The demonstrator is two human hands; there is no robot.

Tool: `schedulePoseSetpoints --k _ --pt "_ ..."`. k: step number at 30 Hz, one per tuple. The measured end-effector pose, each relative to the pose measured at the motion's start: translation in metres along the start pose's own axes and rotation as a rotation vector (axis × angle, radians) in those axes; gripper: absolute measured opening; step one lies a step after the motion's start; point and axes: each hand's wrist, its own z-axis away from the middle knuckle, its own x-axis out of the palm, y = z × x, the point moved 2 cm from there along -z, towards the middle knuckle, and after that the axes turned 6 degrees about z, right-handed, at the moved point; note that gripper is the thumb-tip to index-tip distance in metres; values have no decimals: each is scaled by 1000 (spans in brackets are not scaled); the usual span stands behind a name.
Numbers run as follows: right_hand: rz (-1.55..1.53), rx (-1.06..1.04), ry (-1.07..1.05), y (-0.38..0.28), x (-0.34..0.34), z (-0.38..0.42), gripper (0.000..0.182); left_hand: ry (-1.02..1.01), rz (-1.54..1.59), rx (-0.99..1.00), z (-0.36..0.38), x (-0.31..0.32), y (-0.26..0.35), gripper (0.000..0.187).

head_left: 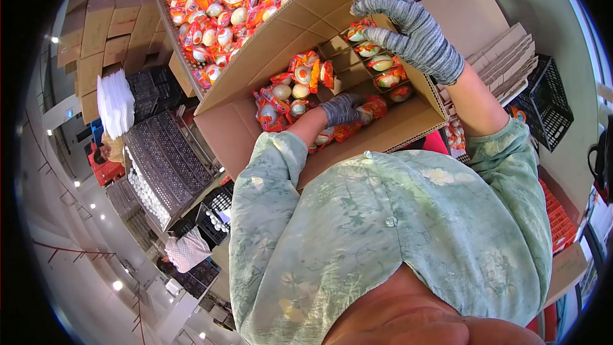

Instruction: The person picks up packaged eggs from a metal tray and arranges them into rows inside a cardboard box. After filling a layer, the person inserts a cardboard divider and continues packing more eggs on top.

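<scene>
An open cardboard box [255, 83] stands tilted in front of me, with cardboard dividers [348, 76] inside. Red-and-orange plastic-wrapped eggs [281, 92] lie loose in its left part, and more wrapped eggs [382, 62] sit in a row of compartments by the right wall. My left hand [341, 110], in a grey knit glove, reaches down into the box. Its fingers are closed around a wrapped egg [371, 108], partly hidden by the hand. My right hand [418, 32], gloved alike, grips the box's upper right edge, thumb on the inner side.
A perforated tray [172, 29] heaped with wrapped eggs lies beyond the box. Flat cardboard sheets [504, 64] and a black crate [543, 102] are at right. Stacked cartons [112, 19], grey crates [169, 160] and another person in a light top [188, 250] are at left.
</scene>
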Motion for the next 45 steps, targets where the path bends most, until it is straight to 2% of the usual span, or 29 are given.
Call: schedulePoseSetpoints --k 3,6,9,12,13,16,19,22,25,28,29,30,33,38,42,45 --pt "-18 -6 1 1 1 0 33 -35 -163 112 -13 4 -15 76" --pt "-9 -8 -8 1 0 -1 33 13 -156 116 -2 7 -10 75" --pt "0 4 -13 0 -1 -1 34 105 -108 -13 11 1 -1 73" --pt "-3 17 -4 0 0 0 34 244 -151 32 17 -23 7 70" --pt "-1 19 -7 -1 -1 -1 34 221 -300 97 11 -28 5 67" --pt "15 -4 4 2 2 0 34 162 -547 -118 1 -26 17 61" --pt "9 -18 12 2 1 0 34 74 -622 -147 -15 -20 38 61" --pt "-22 -9 8 0 0 0 33 194 -760 -5 -36 -4 49 48" --pt "-54 -10 10 0 -1 -1 33 242 -744 79 -62 6 25 43" --pt "-62 18 -7 0 0 1 33 479 -693 404 -59 8 -20 52" --pt "-59 33 -18 0 0 1 33 502 -675 470 -56 6 -30 52" --pt "-52 28 -11 0 0 1 33 486 -664 500 -48 3 -29 52" --pt "-25 2 -4 -1 1 -1 33 284 -668 393 -35 -7 -9 52" --pt "-51 -14 20 -1 2 -1 34 81 -653 229 -72 2 8 52" --pt "-51 4 3 -1 0 0 34 30 -564 236 -89 13 -17 53" --pt "-49 -5 12 -1 0 -2 34 140 -704 348 -47 9 5 48"
